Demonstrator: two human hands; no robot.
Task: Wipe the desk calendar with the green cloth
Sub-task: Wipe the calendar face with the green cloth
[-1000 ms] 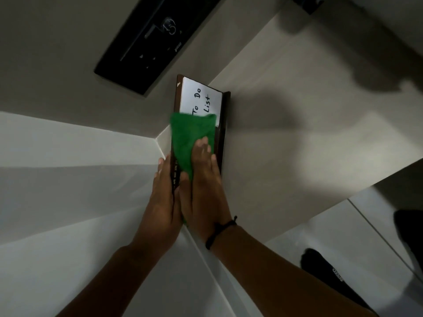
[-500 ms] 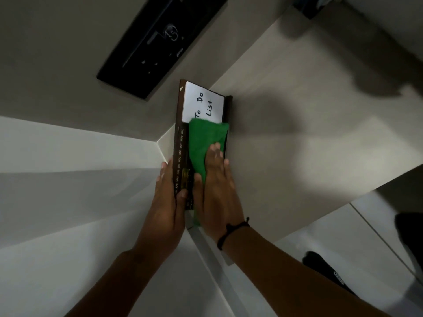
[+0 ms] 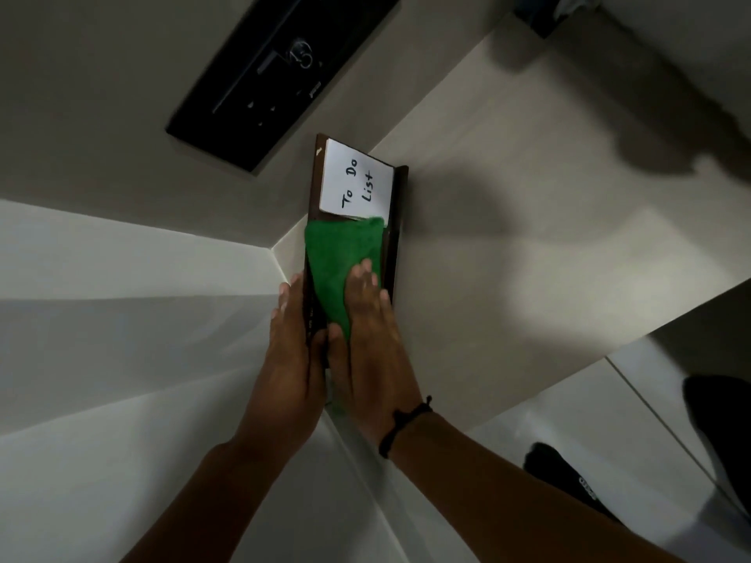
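Observation:
The desk calendar (image 3: 398, 221) is a dark brown stand lying on the beige desk, with a white "To Do List" pad (image 3: 357, 178) at its far end. The green cloth (image 3: 341, 258) covers the calendar's middle, just below the pad. My right hand (image 3: 370, 339) lies flat on the cloth's near part, fingers together, pressing it onto the calendar. My left hand (image 3: 288, 359) grips the calendar's left edge and near end, thumb against the side. The calendar's near half is hidden under cloth and hands.
A black flat device (image 3: 276, 71) sits on the desk beyond the calendar, to the left. White wall panels (image 3: 122, 359) meet the desk on the left. At lower right are floor tiles and a dark shoe (image 3: 561, 477). Bare desk (image 3: 548, 237) stretches to the right.
The cloth under my right hand slid from the calendar's left side to its right edge, then back left across the middle. My left hand kept its hold on the calendar's edge.

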